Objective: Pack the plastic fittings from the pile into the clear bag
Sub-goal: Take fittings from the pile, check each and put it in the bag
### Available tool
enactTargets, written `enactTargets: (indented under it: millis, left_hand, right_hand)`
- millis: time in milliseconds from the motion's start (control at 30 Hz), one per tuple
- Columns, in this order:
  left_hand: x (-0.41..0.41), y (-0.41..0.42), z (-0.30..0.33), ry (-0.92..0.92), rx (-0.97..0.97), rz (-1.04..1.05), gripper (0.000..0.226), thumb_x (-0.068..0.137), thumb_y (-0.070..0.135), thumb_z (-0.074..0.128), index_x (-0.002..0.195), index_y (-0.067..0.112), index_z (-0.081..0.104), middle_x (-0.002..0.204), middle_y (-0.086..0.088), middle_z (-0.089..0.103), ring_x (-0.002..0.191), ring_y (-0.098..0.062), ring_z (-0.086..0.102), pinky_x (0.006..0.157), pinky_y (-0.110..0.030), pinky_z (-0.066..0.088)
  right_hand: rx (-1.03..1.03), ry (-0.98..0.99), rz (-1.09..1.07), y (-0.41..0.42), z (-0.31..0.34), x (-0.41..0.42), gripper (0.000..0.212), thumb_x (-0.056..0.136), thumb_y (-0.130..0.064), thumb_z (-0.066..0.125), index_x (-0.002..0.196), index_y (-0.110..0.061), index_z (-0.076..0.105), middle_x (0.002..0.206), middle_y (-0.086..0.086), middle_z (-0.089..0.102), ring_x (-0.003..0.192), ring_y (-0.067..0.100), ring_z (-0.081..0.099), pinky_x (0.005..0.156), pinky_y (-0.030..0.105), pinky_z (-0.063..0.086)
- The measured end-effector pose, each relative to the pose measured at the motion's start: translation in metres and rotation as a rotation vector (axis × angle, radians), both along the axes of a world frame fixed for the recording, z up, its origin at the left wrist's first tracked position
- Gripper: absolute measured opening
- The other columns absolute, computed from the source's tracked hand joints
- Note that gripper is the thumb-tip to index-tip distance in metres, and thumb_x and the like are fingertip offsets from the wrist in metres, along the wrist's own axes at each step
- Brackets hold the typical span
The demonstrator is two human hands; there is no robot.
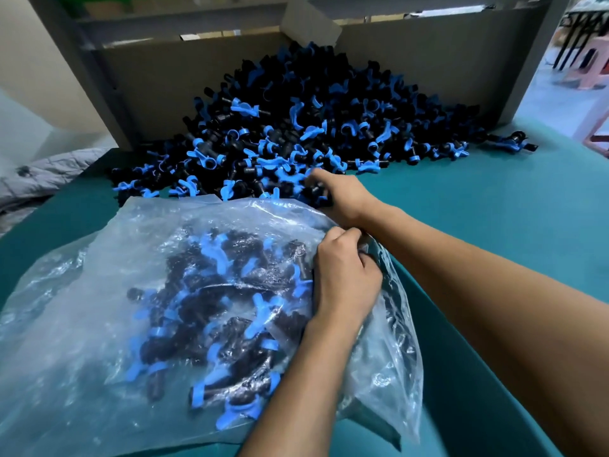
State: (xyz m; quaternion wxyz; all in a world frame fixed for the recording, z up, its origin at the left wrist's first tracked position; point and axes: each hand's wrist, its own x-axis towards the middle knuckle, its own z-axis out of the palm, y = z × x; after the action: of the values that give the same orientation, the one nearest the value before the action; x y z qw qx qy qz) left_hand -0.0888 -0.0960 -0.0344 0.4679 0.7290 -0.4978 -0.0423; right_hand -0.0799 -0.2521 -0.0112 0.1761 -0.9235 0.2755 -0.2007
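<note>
- The heap of black-and-blue plastic fittings (306,127) sits far on my teal table (494,209); light, rigid, snaggy, so I'd scoop handfuls.
- The crinkly clear bag (131,291), near left, is limp and slippery; my left hand (342,278) pinches its mouth.
- My right hand (339,196) curls around fittings at the heap's near edge.

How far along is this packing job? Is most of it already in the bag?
Not yet. Done: a modest batch of fittings lies inside the bag. In hand: the left hand grips the bag's edge, holding it open, while the right hand reaches into the near edge of the pile, fingers curled around fittings. Left: the pile against the cardboard is far bigger than the bag's contents.
</note>
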Motion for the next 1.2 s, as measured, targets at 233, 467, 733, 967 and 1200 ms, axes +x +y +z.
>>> enactTargets:
  millis: [233, 467, 733, 967, 1200]
  left_hand:
    - [0.001, -0.002, -0.004, 0.05, -0.032, 0.002, 0.024, 0.082, -0.004, 0.062, 0.096, 0.007, 0.077, 0.097, -0.011, 0.072, 0.089, -0.028, 0.065, 0.089, -0.034, 0.049]
    - [0.0, -0.002, -0.004, 0.041, -0.028, 0.001, 0.027, 0.081, -0.004, 0.061, 0.096, 0.01, 0.079, 0.097, -0.009, 0.075, 0.09, -0.026, 0.066, 0.091, -0.032, 0.05]
    - [0.004, -0.004, -0.008, 0.06, -0.023, 0.016, 0.021, 0.081, -0.003, 0.062, 0.093, 0.007, 0.075, 0.095, -0.012, 0.072, 0.086, -0.027, 0.064, 0.084, -0.029, 0.047]
    - [0.005, -0.004, -0.008, 0.098, -0.056, 0.001, 0.021, 0.085, -0.002, 0.064, 0.096, 0.007, 0.079, 0.097, -0.008, 0.076, 0.089, -0.023, 0.068, 0.088, -0.03, 0.052]
    - [0.004, -0.004, -0.009, 0.21, -0.082, 0.012, 0.025, 0.101, 0.02, 0.062, 0.087, 0.007, 0.078, 0.077, -0.003, 0.073, 0.073, -0.022, 0.066, 0.07, -0.033, 0.051]
  right_hand:
    - [-0.035, 0.192, -0.188, -0.008, 0.011, -0.044, 0.017, 0.081, -0.014, 0.074, 0.095, -0.018, 0.066, 0.093, 0.005, 0.068, 0.089, 0.029, 0.064, 0.077, 0.036, 0.054]
    - [-0.265, 0.105, -0.341, 0.0, 0.003, -0.073, 0.047, 0.075, -0.024, 0.084, 0.111, -0.01, 0.058, 0.117, 0.011, 0.051, 0.109, 0.03, 0.047, 0.083, 0.038, 0.047]
    - [-0.254, 0.394, 0.009, 0.002, -0.002, -0.046, 0.043, 0.094, -0.026, 0.063, 0.136, -0.031, 0.06, 0.149, 0.012, 0.038, 0.125, 0.037, 0.039, 0.109, 0.039, 0.034]
    - [0.033, -0.428, -0.432, -0.001, 0.0, -0.097, 0.016, 0.088, -0.01, 0.069, 0.089, -0.016, 0.054, 0.091, 0.001, 0.058, 0.079, 0.02, 0.051, 0.071, 0.027, 0.036]
    - [1.125, -1.091, -0.132, 0.041, -0.002, -0.151, 0.029, 0.093, 0.002, 0.061, 0.119, -0.009, 0.055, 0.096, 0.011, 0.073, 0.066, 0.015, 0.067, 0.064, 0.02, 0.054]
